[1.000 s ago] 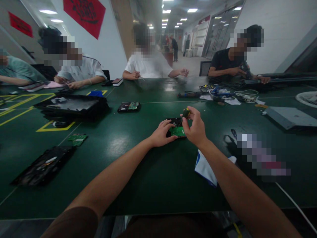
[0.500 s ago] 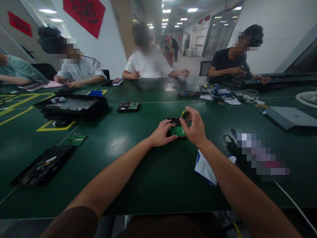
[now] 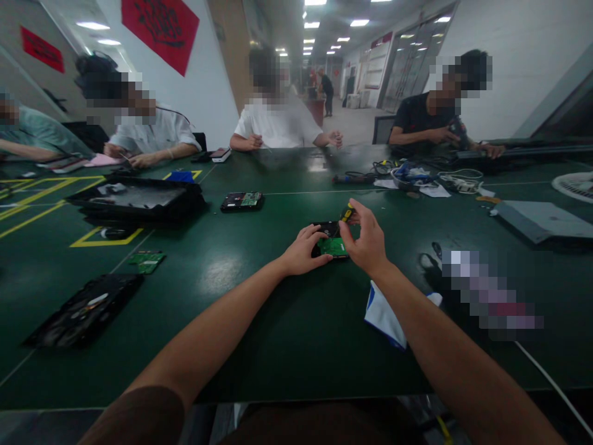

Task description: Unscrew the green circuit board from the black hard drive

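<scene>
A hard drive (image 3: 334, 247) lies on the green table with its green circuit board facing up. My left hand (image 3: 306, 250) grips its left side, the thumb along the near edge and the fingers over the far part. Between the fingers of my right hand (image 3: 365, 238) is a yellow and black screwdriver (image 3: 346, 213), held by its handle above the drive's right side. The screwdriver's tip is too small to make out. Under my right forearm lies a white and blue cloth (image 3: 384, 315).
Another hard drive (image 3: 241, 201) sits farther off, left of centre. At left are a black tray (image 3: 139, 194), a loose green circuit board (image 3: 147, 261) and a black drive casing (image 3: 83, 309). Cables (image 3: 412, 173) and a grey metal box (image 3: 542, 219) occupy the right. Several people sit across the table.
The screwdriver handle has tilted slightly, and my right hand has shifted a little to the right. My left hand keeps its hold on the hard drive.
</scene>
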The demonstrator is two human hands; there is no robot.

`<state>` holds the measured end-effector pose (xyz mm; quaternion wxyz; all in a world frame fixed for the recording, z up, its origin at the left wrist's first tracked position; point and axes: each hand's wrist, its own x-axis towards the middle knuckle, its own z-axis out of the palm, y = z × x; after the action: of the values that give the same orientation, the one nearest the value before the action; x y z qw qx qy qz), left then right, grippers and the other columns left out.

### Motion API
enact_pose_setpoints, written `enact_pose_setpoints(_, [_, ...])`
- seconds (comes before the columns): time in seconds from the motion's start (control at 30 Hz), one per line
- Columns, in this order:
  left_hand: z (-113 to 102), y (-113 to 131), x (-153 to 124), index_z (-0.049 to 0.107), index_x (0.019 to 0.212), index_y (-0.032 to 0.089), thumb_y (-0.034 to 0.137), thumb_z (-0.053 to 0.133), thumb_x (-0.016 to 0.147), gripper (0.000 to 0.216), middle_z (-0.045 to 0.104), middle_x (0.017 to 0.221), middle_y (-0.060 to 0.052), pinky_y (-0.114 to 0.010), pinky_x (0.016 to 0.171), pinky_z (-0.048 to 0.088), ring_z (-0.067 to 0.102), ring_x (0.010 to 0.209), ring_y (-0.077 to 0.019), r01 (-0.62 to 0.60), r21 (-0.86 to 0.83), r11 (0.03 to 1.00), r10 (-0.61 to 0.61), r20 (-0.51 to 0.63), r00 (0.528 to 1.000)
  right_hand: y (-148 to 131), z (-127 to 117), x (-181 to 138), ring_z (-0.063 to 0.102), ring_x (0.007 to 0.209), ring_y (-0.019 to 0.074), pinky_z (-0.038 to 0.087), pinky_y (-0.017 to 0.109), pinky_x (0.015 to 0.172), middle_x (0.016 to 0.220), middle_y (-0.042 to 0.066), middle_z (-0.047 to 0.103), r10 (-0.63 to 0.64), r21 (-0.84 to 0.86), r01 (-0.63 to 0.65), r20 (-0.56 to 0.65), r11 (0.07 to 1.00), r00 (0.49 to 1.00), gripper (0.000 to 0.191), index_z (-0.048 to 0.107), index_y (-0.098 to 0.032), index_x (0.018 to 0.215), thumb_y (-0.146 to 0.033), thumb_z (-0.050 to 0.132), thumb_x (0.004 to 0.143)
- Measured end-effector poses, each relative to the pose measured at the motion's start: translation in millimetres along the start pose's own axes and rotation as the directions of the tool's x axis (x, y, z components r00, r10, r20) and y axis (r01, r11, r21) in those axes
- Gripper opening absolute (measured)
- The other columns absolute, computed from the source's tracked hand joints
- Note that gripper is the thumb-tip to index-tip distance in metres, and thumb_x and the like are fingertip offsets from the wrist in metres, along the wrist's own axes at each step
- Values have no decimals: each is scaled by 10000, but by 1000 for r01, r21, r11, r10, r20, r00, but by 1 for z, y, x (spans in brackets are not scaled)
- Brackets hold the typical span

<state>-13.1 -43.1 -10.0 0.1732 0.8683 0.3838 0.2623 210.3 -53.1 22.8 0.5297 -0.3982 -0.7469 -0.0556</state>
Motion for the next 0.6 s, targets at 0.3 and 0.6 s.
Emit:
enact_pose_setpoints(0.3, [-1, 1, 0, 581, 1415, 224, 544, 752, 887, 640, 409, 1664, -166, -638, 1300, 265, 259, 1609, -399, 2, -17, 1000, -2, 3, 1000, -7, -4, 2, 675, 1007, 257, 661, 501, 892, 1306, 118, 598, 1, 3, -1, 15, 1000, 1000, 613, 404, -316, 1574, -300, 612, 997])
enact_pose_setpoints(0.6, [-3, 4, 0, 574, 1426, 231, 547, 750, 894, 643, 398, 1674, -154, -641, 1300, 266, 249, 1613, -396, 19, -3, 1000, -19, 22, 1000, -3, 0, 0, 678, 1094, 292, 671, 525, 888, 1343, 132, 588, 18, 29, -18, -6, 999, 1000, 584, 415, -308, 1546, -333, 618, 1000])
